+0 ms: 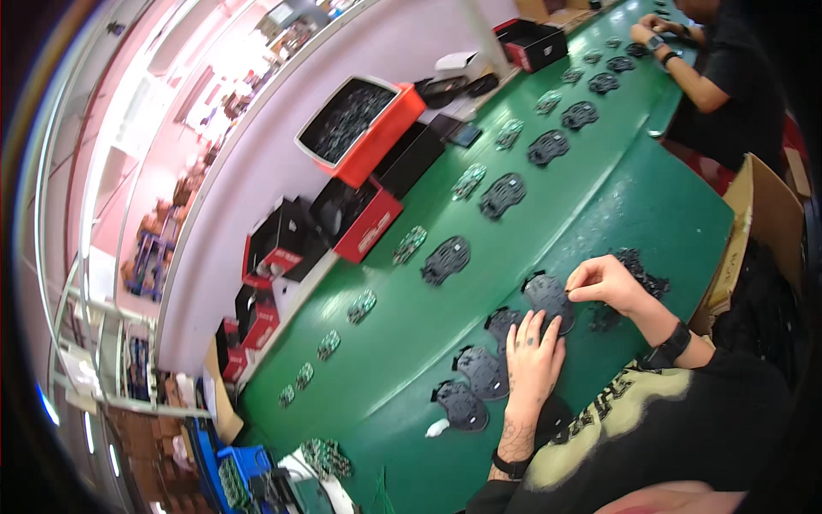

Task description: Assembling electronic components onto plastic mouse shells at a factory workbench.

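Observation:
My left hand (535,353) lies flat with fingers stretched out over the lower edge of a dark computer mouse shell (545,293). At the right side of that shell, my right hand (602,284) is closed in a pinch; whatever is between its fingertips is too small to make out. Three more shells lie in a slanting row to the left: one partly hidden behind my left hand, then a second shell (481,372) and a third shell (461,405). Beside my right wrist is a loose pile of small black parts (640,272).
Along the green table (402,343) run rows of dark mouse shells (446,260) and green circuit boards (410,245). An orange bin (390,124) holds small black pieces, with red-black boxes (368,224) around it. A co-worker's hand (644,34) is far right, a cardboard box (743,231) nearer.

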